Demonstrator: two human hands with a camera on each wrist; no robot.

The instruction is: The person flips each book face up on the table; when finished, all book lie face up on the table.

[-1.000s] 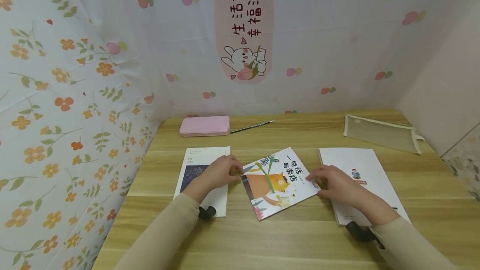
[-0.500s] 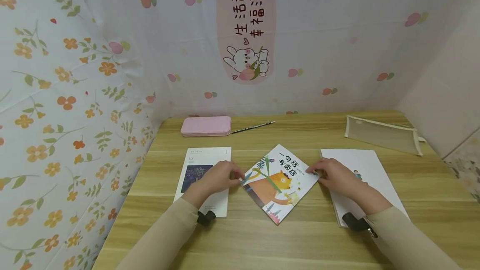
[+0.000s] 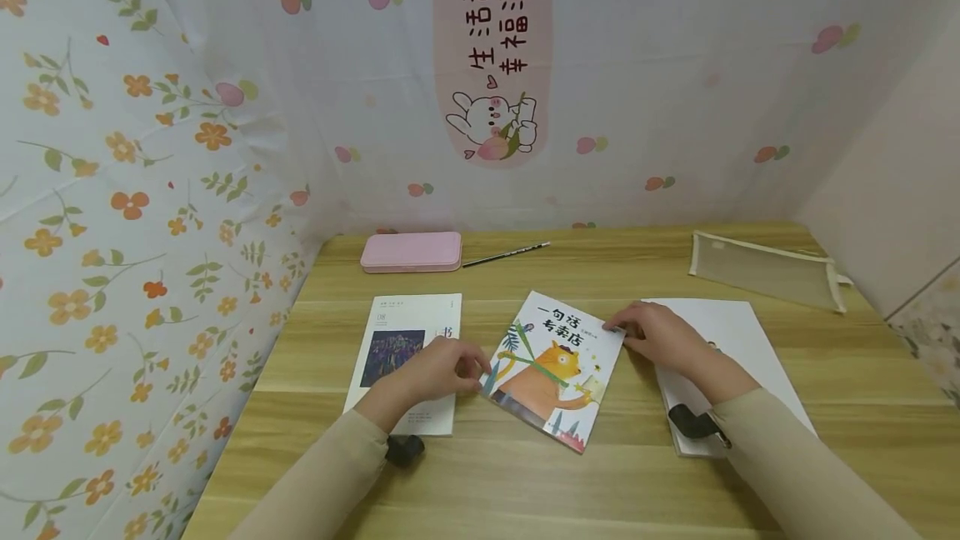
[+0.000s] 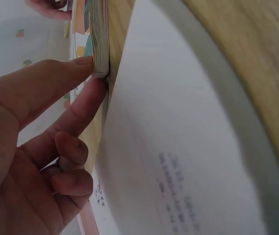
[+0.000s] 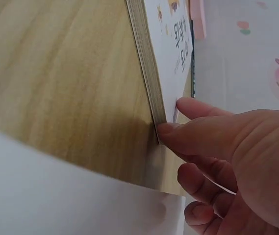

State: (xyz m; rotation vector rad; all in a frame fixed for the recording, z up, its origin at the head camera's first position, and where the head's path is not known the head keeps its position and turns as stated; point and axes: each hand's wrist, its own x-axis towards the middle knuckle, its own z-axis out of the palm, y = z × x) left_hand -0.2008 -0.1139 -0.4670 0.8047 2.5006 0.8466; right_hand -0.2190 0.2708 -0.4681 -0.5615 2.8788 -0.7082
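A picture book (image 3: 553, 369) with an orange bear on its cover lies tilted on the table between the hands. My left hand (image 3: 441, 369) pinches its lower left corner; in the left wrist view the thumb (image 4: 56, 81) and forefinger meet the page edges. At the upper right corner, my right hand (image 3: 663, 336) pinches the book between thumb (image 5: 193, 137) and forefinger, its other fingers curled beneath the palm. Under the left hand and wrist lies a white book (image 3: 397, 315) with a dark picture. A larger white book (image 3: 750, 373) lies partly below the right forearm.
Along the table's back stand a pink pencil case (image 3: 411, 251) and, beside it, a black pencil (image 3: 506, 254). A pale mesh pouch (image 3: 765, 269) lies at the back right. Patterned curtains (image 3: 337, 90) rise behind and left of the wooden table (image 3: 525, 498).
The picture book has turned counterclockwise on the table. My right hand has shifted away from me and my left hand slightly toward me, both staying at the book's corners.
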